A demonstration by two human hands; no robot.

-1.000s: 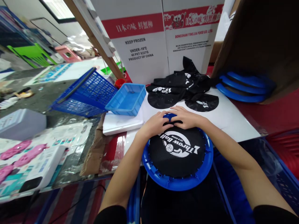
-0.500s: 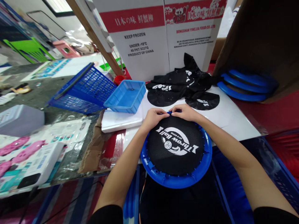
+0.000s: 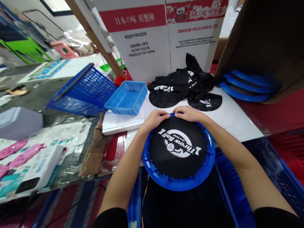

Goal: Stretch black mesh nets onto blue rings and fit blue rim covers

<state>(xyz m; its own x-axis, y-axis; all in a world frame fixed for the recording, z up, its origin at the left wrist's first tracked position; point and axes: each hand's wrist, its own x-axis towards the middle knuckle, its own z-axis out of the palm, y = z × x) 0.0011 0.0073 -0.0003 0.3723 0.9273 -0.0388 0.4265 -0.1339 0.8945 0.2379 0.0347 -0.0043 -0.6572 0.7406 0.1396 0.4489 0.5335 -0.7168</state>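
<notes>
Plainly, both hands are on the ring, at its far edge: the left hand and the right hand pinch it side by side, thumbs on the near side and fingers over the rim. The ring sits at the near edge of the table, its near part over the person's lap. Black mesh fills it, with white "Throw Ball" print.

Beyond the hands, black cloths lie heaped on a white sheet, before a white carton. Far right, more blue rings are stacked. To the left, a blue tray rests on a white slab, just beside a tilted basket.
</notes>
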